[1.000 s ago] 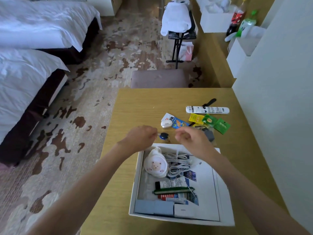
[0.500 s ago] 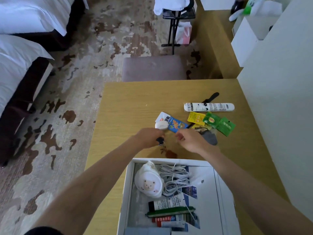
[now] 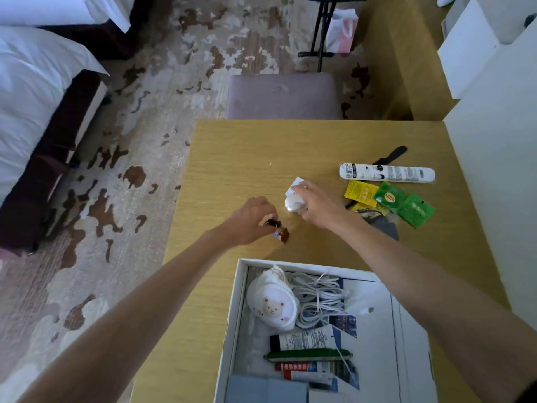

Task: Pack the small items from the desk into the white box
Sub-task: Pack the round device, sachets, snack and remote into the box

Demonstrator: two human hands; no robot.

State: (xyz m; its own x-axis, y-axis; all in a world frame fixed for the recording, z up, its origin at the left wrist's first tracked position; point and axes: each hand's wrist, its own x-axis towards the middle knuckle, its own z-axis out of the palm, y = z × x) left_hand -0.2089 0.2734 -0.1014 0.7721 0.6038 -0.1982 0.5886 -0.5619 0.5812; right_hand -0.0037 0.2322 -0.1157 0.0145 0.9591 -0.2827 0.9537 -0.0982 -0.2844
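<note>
Left hand [image 3: 252,221] pinches a small dark keychain-like item [image 3: 273,223] low over the desk [image 3: 232,158], right hand [image 3: 318,205] curls round a small white round item [image 3: 293,204] by a packet [image 3: 297,183]; white box [image 3: 240,286] sits nearest the person, part-filled. Risk: dangling charm [image 3: 284,235] snags the box rim, or the packet gets dragged along with the white item. Smooth wooden desk, sachets [image 3: 389,199] and white tube [image 3: 386,173] unpacked; patterned carpet [image 3: 145,82], stool [image 3: 283,96], beds [image 3: 35,82] beyond.
</note>
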